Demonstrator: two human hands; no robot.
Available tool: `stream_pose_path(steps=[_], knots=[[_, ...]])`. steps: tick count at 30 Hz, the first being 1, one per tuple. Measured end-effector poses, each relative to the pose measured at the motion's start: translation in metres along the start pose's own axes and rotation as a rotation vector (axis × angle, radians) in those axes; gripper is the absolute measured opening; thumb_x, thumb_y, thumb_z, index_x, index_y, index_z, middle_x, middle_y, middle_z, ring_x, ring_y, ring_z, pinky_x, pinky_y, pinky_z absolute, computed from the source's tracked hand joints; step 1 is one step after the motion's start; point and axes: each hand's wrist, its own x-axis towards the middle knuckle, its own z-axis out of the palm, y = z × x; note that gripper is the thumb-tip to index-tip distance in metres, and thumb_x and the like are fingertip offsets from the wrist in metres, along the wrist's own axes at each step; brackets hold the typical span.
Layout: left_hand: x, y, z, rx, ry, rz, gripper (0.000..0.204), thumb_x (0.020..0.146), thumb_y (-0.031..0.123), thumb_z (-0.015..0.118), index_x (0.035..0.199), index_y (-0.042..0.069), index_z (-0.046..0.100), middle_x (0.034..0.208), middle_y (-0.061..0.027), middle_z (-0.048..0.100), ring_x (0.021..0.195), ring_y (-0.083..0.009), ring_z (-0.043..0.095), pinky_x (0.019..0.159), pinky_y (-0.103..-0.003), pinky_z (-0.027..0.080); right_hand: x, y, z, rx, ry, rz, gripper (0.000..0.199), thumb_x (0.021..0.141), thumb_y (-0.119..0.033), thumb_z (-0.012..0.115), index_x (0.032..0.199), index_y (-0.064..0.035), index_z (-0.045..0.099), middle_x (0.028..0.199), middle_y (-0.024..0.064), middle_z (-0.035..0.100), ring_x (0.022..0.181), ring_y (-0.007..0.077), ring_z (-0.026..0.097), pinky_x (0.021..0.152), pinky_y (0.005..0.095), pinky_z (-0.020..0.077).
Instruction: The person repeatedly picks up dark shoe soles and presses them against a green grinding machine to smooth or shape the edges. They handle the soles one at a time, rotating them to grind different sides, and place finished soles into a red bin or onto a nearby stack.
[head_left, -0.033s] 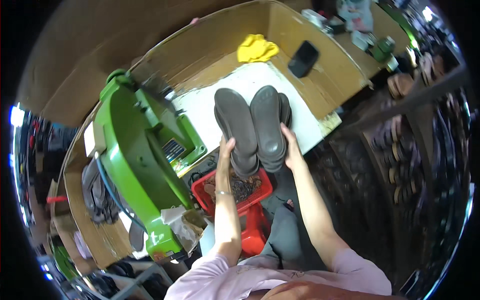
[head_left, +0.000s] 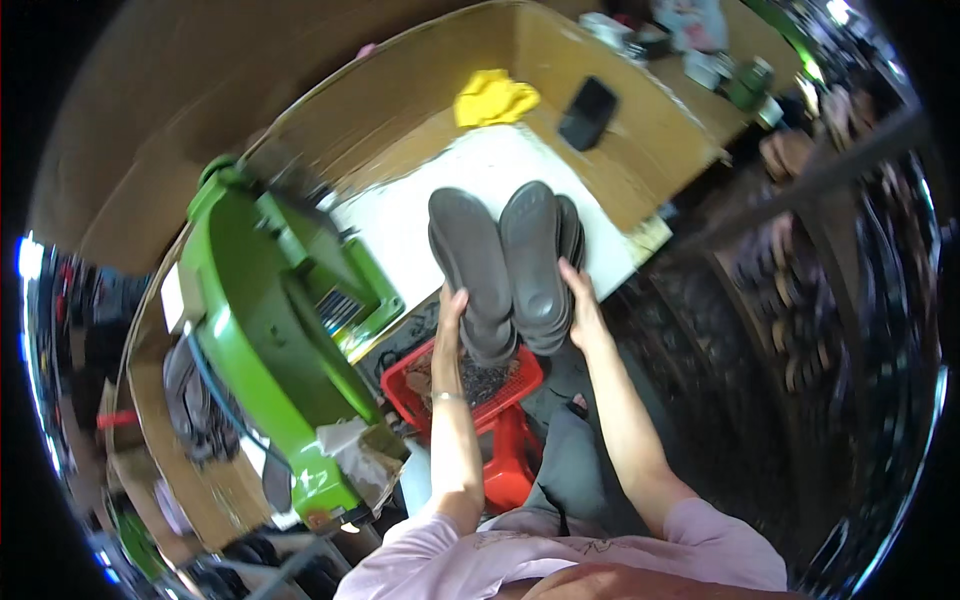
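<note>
Two side-by-side stacks of dark grey-brown shoe soles are held between my hands: the left stack of soles [head_left: 470, 250] and the right stack of soles [head_left: 533, 250]. My left hand [head_left: 452, 308] presses against the outer edge of the left stack near its heel end, thumb on top. Against the outer side of the right stack's heel end, my right hand [head_left: 582, 300] grips with its thumb up. The fingers beneath are hidden. Both stacks are above the near edge of a white work surface [head_left: 385, 210].
A green machine [head_left: 250, 320] stands at the left. Cardboard walls [head_left: 400, 80] surround the work surface, with a yellow cloth [head_left: 494, 97] and a dark phone-like slab [head_left: 588, 113] there. Below the soles are a red basket [head_left: 405, 385] of scraps and a red stool [head_left: 510, 470]. Racks [head_left: 770, 270] stand at right.
The surroundings have shifted slightly left in the view, and the right side is more blurred. Both hands still grip the soles, which sit slightly lower in the picture.
</note>
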Motion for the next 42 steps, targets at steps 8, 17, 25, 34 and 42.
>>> stream_pose_path(steps=[8, 17, 25, 34, 42], knots=[[-0.092, -0.025, 0.104, -0.143, -0.099, -0.492, 0.077, 0.084, 0.055, 0.053, 0.136, -0.001, 0.04, 0.132, -0.0157, 0.049, 0.118, -0.0311, 0.051, 0.101, -0.048, 0.041, -0.118, 0.003, -0.123, -0.091, 0.166, -0.004, 0.106, 0.07, -0.057, 0.073, 0.145, -0.0014, 0.023, 0.148, 0.0173, 0.03, 0.138, 0.0271, 0.026, 0.113, 0.0356, 0.0213], [-0.219, -0.104, 0.275, 0.118, -1.021, -0.673, 0.095, 0.058, 0.033, 0.08, 0.133, -0.007, 0.038, 0.131, -0.0149, 0.046, 0.121, -0.0268, 0.047, 0.102, -0.039, 0.038, -0.407, 0.092, -0.324, 0.565, 0.488, -0.16, 0.053, 0.09, -0.034, 0.059, 0.135, -0.0079, 0.047, 0.14, 0.0085, 0.043, 0.131, 0.0207, 0.038, 0.109, 0.0358, 0.0293], [-0.369, -0.156, 0.61, 0.066, -1.599, -0.76, 0.113, 0.078, 0.036, 0.07, 0.146, -0.002, -0.012, 0.153, -0.0212, 0.006, 0.142, -0.0304, 0.012, 0.114, -0.036, 0.017, -0.602, 0.032, -0.492, 0.475, 0.924, -0.964, 0.053, 0.097, -0.039, 0.041, 0.138, -0.0048, 0.042, 0.137, 0.0115, 0.048, 0.122, 0.0233, 0.049, 0.105, 0.0391, 0.0381], [-0.369, -0.272, 0.802, 0.288, -1.383, -0.877, 0.08, 0.084, 0.05, 0.062, 0.139, 0.001, 0.033, 0.139, -0.0143, 0.039, 0.126, -0.0286, 0.038, 0.105, -0.038, 0.034, -0.575, -0.147, -0.624, 0.694, 1.18, -0.775, 0.054, 0.093, -0.036, 0.055, 0.131, 0.0008, 0.048, 0.127, 0.0155, 0.055, 0.116, 0.0255, 0.052, 0.099, 0.0427, 0.0414], [-0.355, -0.274, 0.834, 0.197, -1.231, -0.924, 0.06, 0.09, 0.049, 0.054, 0.126, 0.002, 0.046, 0.126, -0.0087, 0.05, 0.114, -0.0216, 0.046, 0.097, -0.035, 0.039, -0.519, -0.18, -0.698, 0.526, 1.308, -0.644, 0.045, 0.089, -0.028, 0.058, 0.122, 0.0025, 0.052, 0.116, 0.0161, 0.058, 0.106, 0.0257, 0.055, 0.093, 0.0406, 0.0441]])
